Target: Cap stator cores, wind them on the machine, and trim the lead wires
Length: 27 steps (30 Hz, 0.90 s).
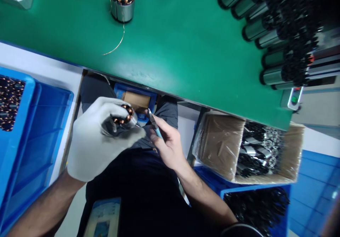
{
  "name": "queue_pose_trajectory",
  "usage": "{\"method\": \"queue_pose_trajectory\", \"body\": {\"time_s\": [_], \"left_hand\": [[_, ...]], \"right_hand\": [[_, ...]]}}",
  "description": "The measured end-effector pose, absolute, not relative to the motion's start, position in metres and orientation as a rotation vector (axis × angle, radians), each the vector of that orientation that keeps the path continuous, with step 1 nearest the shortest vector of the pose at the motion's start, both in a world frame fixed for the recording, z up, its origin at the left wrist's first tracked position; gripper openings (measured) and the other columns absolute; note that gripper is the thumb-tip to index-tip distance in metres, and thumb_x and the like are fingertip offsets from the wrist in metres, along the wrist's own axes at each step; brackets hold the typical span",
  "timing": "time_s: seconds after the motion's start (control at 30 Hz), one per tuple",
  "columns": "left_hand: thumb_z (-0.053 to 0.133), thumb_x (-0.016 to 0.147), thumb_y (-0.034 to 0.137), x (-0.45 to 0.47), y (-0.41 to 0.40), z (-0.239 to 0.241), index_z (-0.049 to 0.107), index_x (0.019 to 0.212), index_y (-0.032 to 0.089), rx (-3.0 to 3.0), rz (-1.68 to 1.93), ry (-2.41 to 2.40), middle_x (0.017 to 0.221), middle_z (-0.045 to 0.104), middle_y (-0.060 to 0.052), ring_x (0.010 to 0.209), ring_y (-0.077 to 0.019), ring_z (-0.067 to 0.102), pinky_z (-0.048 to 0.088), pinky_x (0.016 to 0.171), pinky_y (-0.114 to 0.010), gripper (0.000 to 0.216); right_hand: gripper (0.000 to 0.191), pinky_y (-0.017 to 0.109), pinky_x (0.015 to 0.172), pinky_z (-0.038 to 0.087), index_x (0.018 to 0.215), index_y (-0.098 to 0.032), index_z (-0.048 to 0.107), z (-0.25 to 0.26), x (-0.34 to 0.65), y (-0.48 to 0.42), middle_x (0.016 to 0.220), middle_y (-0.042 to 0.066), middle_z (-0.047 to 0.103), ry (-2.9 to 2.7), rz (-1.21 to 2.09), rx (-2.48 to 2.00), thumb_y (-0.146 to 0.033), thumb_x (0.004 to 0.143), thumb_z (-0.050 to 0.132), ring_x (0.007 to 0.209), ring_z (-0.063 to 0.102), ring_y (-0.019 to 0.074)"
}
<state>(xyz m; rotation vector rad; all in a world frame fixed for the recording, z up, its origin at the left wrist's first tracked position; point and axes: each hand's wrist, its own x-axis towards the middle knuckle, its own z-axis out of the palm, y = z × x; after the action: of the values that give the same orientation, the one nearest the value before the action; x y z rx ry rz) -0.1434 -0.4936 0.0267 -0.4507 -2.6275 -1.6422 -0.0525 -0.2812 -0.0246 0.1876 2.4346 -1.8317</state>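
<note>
My left hand (92, 141), in a white glove, is wrapped round a motor stator (131, 118) with copper windings and a silver shell, held above my lap. Its copper end faces up and right, and the glove covers much of it. Beside it, my bare right hand (168, 141) grips blue-handled pliers (154, 123), their grey metal head pointing up. The pliers' tip is apart from the stator. On the green bench, a second stator (123, 9) stands upright with a loose copper wire (119, 43) trailing toward the front edge.
Several stators (271, 39) lie in rows on the right of the green bench (186, 60). Below stands a cardboard box (220, 148) of metal parts, over a blue crate (285, 212) of black parts. Blue bins (50, 123) are at left. Switch boxes (290, 97) sit on the bench.
</note>
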Motion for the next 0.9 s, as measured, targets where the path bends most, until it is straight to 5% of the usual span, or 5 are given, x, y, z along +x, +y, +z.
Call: {"method": "queue_pose_trajectory", "body": {"time_s": [0.13, 0.23, 0.9], "left_hand": [[0.092, 0.089, 0.024, -0.146, -0.487, 0.027, 0.085, 0.097, 0.028, -0.038, -2.269, -2.492, 0.097, 0.086, 0.001, 0.089, -0.0201, 0.084, 0.072, 0.084, -0.03, 0.011], [0.094, 0.085, 0.027, -0.145, -0.481, 0.027, 0.087, 0.095, 0.027, 0.131, -2.424, -2.419, 0.088, 0.082, 0.0, 0.076, -0.0201, 0.08, 0.071, 0.072, -0.032, 0.012], [0.085, 0.079, 0.026, -0.142, -0.459, 0.028, 0.077, 0.087, 0.021, 0.214, -2.397, -2.48, 0.083, 0.08, 0.0, 0.067, -0.0122, 0.067, 0.058, 0.068, -0.026, 0.012]], "right_hand": [[0.074, 0.037, 0.078, 0.062, 0.164, -0.029, 0.075, -0.024, -0.054, -0.279, 0.094, 0.001, 0.064, 2.647, -1.733, 0.031, -0.019, 0.09, 0.075, 0.084, 0.06, 0.0205], [0.068, 0.038, 0.079, 0.064, 0.159, -0.032, 0.078, -0.021, -0.055, -0.282, 0.097, 0.002, 0.066, 2.766, -1.713, -0.032, -0.022, 0.091, 0.078, 0.086, 0.061, 0.0208], [0.071, 0.029, 0.079, 0.061, 0.164, -0.042, 0.075, -0.03, -0.051, -0.283, 0.098, -0.002, 0.062, 2.736, -1.871, -0.03, -0.01, 0.1, 0.079, 0.085, 0.062, 0.0149]]}}
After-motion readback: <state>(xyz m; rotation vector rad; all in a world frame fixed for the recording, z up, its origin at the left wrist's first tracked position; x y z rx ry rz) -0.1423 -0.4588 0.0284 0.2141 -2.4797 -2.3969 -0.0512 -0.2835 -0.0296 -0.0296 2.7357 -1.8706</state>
